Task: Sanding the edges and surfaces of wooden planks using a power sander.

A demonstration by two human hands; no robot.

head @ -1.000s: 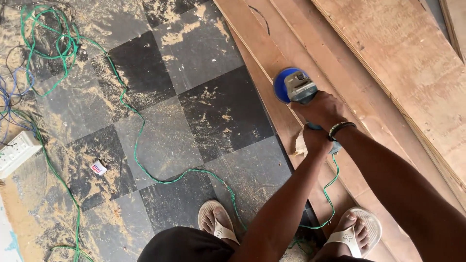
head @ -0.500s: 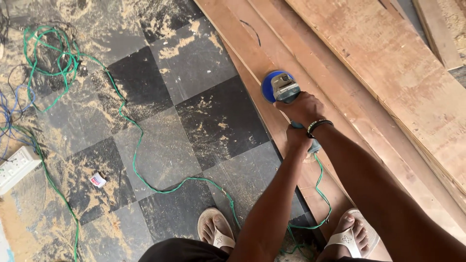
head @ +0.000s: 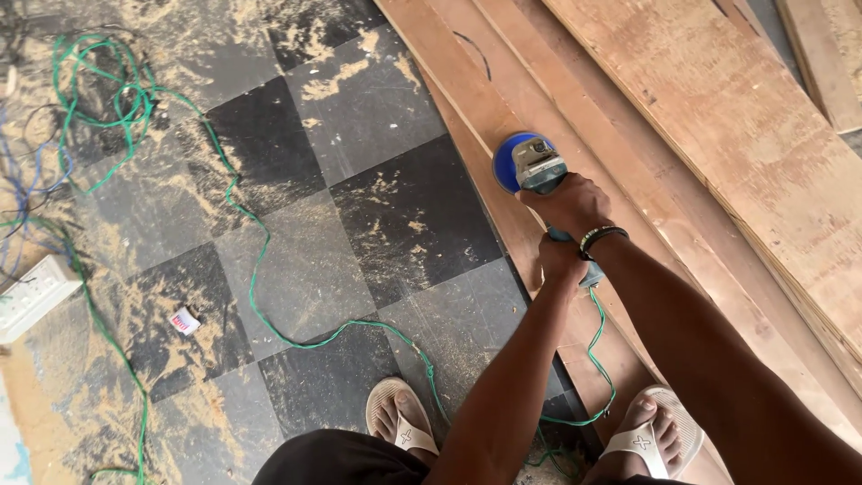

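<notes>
Much of the blue-and-grey handheld power sander with a round blue disc (head: 530, 164) is hidden: only its disc and grey front housing show, while the rear body and handle lie under the two hands. The right hand (head: 575, 205), with a dark beaded bracelet (head: 600, 238) at the wrist, is clenched over the top of the sander just behind the disc; its fingers wrap the housing so that their tips are out of sight. The left hand (head: 561, 260) sits just behind the right hand, closed around the tail of the sander, though exactly how its fingers lie is hard to make out. The sander rests disc-down on a long reddish-brown wooden plank (head: 467, 85), near the plank's edge that borders the floor. Its disc looks flat against the wood, and a curved dark pencil line (head: 476, 49) shows on the plank farther from the person than the sander. A thin green cable (head: 260, 296) leaves the sander's tail, loops down beside the right sandalled foot (head: 651, 436) and trails off across the dusty black-and-grey tiled floor (head: 359, 180) to a tangle well away from the sander. The left sandalled foot (head: 400, 422) stands on the floor beside the plank. Beyond the sander lie broader pale plywood boards (head: 736, 117), cut off by the picture's edge.
</notes>
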